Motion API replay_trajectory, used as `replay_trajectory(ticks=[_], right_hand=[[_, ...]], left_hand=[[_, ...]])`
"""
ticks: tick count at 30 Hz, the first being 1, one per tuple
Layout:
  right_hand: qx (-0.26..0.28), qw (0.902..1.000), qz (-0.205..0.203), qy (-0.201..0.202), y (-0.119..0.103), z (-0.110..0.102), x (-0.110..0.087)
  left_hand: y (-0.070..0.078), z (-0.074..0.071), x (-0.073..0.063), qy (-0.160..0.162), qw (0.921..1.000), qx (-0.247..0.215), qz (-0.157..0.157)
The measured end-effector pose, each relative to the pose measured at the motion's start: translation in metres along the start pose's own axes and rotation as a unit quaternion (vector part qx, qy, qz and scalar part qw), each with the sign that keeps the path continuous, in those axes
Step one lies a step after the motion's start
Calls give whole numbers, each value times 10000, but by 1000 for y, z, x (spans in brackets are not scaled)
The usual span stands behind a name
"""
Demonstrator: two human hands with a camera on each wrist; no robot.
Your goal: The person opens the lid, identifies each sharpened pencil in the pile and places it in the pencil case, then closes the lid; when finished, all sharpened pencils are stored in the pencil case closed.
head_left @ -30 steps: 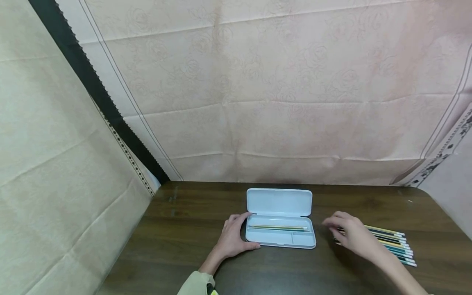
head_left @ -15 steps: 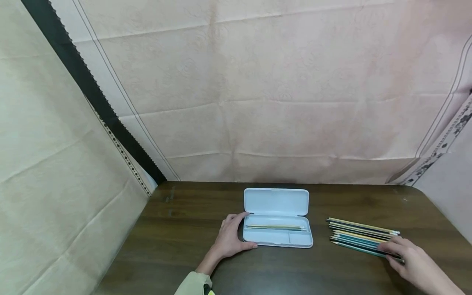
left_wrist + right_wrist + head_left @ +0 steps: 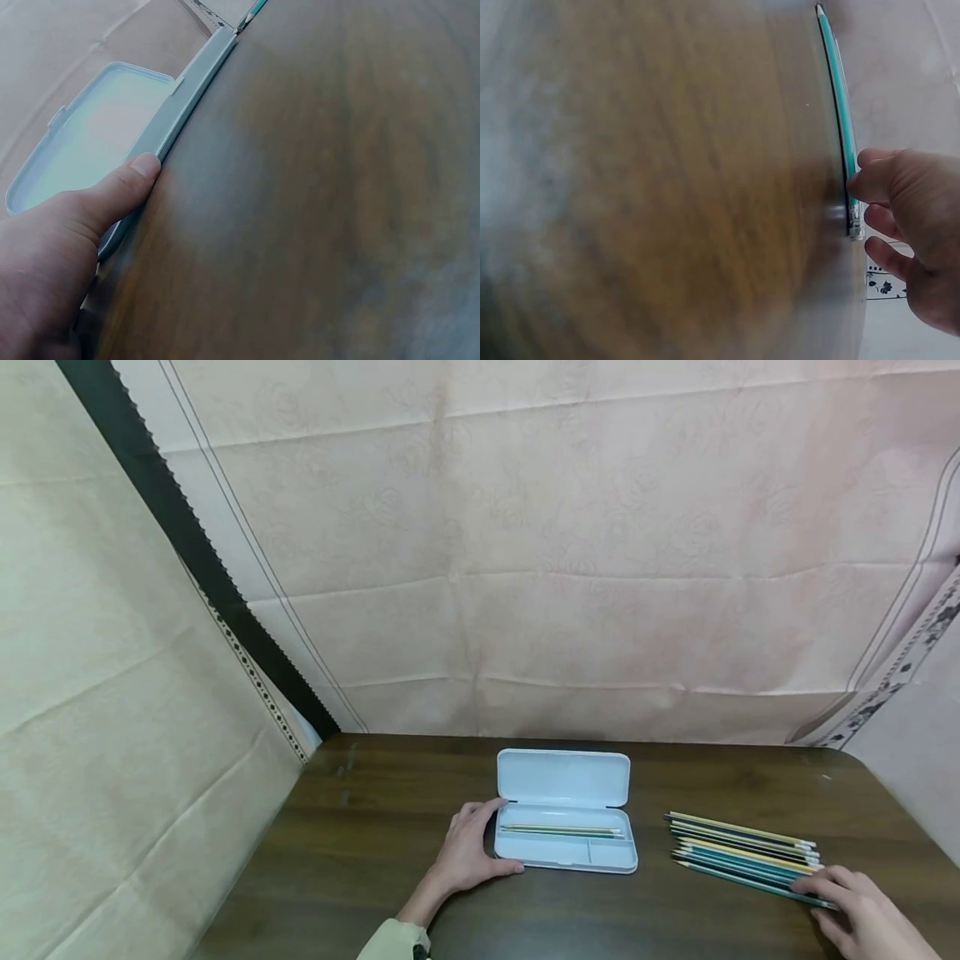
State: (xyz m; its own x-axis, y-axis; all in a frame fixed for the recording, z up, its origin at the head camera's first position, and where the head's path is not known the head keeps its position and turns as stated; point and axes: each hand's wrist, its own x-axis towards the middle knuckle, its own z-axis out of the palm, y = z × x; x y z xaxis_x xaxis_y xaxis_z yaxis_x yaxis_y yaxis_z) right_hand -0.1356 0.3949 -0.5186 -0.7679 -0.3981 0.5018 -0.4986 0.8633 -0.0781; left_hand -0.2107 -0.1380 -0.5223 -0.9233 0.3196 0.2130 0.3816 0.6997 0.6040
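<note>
A pale blue pencil case point(image 3: 564, 777) stands with its lid up on the table; a few pencils point(image 3: 561, 831) lie in its long back compartment. My left hand point(image 3: 467, 852) grips the case's left end, thumb on the front edge and fingers near the hinge corner. To the right of the case lies a row of several pencils point(image 3: 738, 843) in teal, yellow and dark colours, tips pointing left. At the near side of that row my right hand point(image 3: 862, 914) pinches a teal pencil point(image 3: 838, 97) close to its eraser end. Its other fingers are loosely bent.
The brown wooden table point(image 3: 390, 893) runs back to a pale patterned cloth point(image 3: 600, 568) hanging behind it. More cloth point(image 3: 135, 760) hangs along the left side.
My right hand has moved from the pencils' tips to their eraser ends, rightward and nearer, and now pinches the nearest pencil. My left hand has stayed on the case.
</note>
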Motion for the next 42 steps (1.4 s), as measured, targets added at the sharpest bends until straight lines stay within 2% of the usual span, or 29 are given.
replay_trajectory(ticks=[11, 19, 28, 42], right_hand=[[282, 9989, -285, 236, 3, 1, -2], [85, 9999, -54, 39, -1, 1, 0], [125, 9995, -163, -230, -1, 0, 4], [405, 9963, -691, -317, 3, -1, 5]], left_hand=[[0, 0, 0, -30, 9999, -94, -68], [0, 0, 1, -21, 10000, -65, -19], [1, 0, 2, -84, 9999, -28, -132], [0, -1, 1, -6, 10000, -86, -21]])
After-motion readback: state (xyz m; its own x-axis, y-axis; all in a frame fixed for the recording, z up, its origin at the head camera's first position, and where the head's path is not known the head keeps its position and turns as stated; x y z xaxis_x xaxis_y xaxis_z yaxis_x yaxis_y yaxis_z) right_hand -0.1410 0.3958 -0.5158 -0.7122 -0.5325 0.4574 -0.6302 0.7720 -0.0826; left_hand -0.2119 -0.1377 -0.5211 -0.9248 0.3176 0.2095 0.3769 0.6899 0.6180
